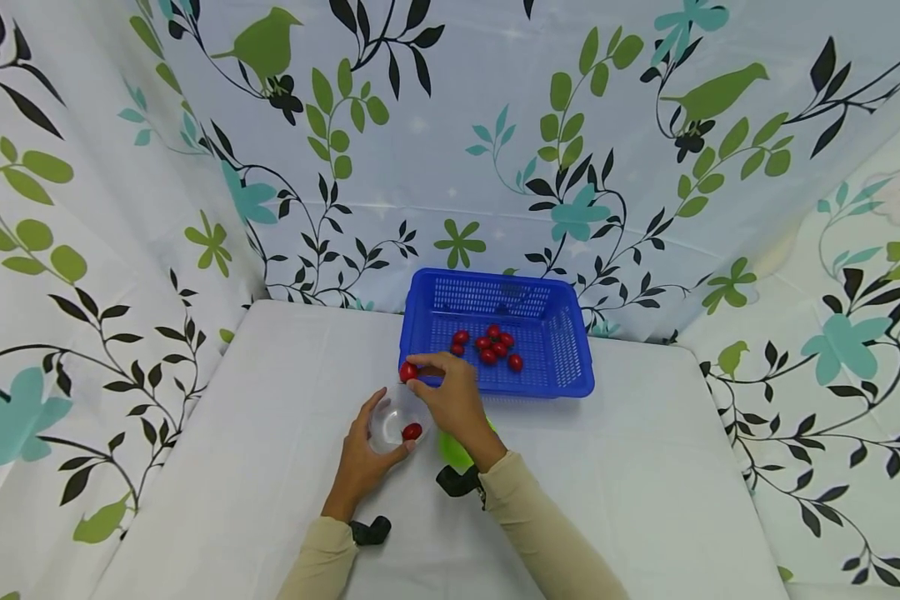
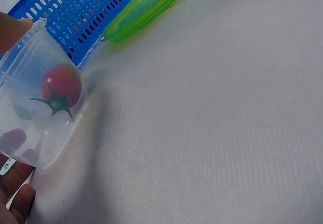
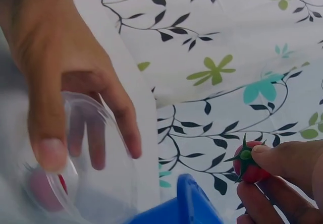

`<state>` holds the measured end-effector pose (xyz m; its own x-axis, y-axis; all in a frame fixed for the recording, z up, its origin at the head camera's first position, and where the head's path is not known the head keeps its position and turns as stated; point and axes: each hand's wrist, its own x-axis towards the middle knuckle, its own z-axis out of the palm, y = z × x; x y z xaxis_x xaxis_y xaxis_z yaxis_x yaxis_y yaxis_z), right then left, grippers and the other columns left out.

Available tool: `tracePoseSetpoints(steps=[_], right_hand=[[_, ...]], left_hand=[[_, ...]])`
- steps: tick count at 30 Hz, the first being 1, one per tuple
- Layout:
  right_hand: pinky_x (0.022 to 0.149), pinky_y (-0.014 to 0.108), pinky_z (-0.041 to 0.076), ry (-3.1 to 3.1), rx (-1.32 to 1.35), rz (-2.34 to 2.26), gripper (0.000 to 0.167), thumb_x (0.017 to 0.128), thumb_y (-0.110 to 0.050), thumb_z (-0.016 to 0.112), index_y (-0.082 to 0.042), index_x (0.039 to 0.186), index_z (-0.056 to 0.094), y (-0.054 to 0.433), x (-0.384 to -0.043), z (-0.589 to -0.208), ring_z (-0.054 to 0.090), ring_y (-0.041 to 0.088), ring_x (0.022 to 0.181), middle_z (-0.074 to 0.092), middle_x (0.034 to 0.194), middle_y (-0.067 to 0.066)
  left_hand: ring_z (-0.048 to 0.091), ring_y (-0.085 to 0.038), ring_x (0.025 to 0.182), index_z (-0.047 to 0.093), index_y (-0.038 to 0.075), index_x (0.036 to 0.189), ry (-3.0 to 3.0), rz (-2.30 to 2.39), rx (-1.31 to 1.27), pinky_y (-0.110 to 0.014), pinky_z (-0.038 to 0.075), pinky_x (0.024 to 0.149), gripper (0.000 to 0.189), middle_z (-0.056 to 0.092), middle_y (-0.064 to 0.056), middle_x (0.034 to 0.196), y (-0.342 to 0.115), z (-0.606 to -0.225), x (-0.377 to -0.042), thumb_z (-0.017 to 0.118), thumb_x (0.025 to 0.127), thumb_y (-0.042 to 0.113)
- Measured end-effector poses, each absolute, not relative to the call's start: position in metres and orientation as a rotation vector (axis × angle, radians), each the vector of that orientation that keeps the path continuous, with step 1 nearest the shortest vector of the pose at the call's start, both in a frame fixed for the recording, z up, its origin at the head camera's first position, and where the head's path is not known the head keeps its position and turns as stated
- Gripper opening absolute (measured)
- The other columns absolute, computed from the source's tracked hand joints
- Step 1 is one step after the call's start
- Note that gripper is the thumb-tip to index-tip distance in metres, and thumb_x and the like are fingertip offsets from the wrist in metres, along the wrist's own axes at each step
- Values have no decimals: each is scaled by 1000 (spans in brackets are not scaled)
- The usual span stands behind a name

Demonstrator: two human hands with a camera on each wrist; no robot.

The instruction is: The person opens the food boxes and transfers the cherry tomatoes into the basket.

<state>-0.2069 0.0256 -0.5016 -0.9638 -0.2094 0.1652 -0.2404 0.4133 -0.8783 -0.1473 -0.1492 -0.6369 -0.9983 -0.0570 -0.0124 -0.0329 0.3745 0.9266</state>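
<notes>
My left hand (image 1: 367, 458) grips a clear plastic cup (image 1: 392, 421) round its sides, thumb on one side and fingers on the other. Inside the cup lies one cherry tomato (image 2: 63, 85) with its green stem star showing through the wall. Above and just beyond the cup, my right hand (image 1: 453, 396) pinches another cherry tomato (image 3: 248, 163) between thumb and fingertips, near the basket's front left corner. Several more cherry tomatoes (image 1: 492, 343) lie in the blue plastic basket (image 1: 577, 379).
A bright green object (image 1: 456, 452), translucent in the left wrist view, sits on the white-covered table (image 1: 645, 467) partly under my right forearm. It stands in front of the basket. Patterned cloth (image 1: 435, 192) with leaves and birds hangs behind and at both sides.
</notes>
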Motion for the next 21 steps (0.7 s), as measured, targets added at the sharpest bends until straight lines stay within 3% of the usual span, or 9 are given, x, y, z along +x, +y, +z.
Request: tracePoseSetpoints(steps=[21], right_hand=[[96,46,62,-2601,334,1513,35,91,-8,84,-14,126,79,50,-257,-491,76,24,109,78,128,7]], left_hand=[[50,-36,144,34,36,165,-2650,-1647,107,-61,45,115,101,50,-4,163,-149,-638,-148,91,82,44]])
